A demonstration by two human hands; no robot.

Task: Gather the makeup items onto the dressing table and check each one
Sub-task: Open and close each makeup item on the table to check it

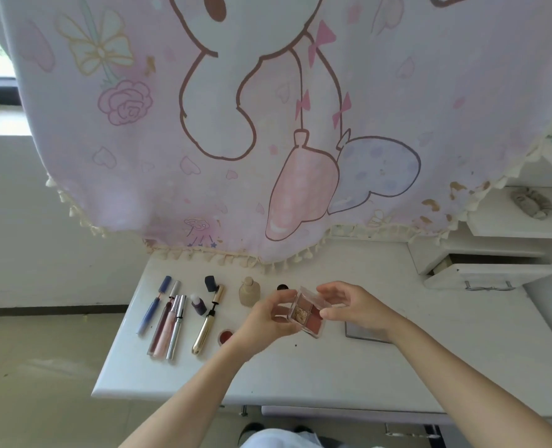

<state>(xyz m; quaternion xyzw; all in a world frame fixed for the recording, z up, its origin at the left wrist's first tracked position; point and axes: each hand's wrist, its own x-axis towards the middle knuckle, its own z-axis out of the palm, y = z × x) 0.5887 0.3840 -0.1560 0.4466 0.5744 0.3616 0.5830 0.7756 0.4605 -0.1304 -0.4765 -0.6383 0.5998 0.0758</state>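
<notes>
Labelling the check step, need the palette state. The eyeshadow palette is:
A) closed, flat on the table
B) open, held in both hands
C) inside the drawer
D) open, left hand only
B: the eyeshadow palette has its clear lid raised and its colour pans showing. The left hand grips its left side and the right hand pinches its right side.

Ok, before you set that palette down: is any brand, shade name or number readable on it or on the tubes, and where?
No text can be read anywhere in this view.
The eyeshadow palette, held in the left hand and right hand: no print visible on lid or pans.
The lip gloss tubes, gold mascara tube, beige bottle: any labels too small to read.
The hanging cloth: cartoon drawings only, no words.
</notes>
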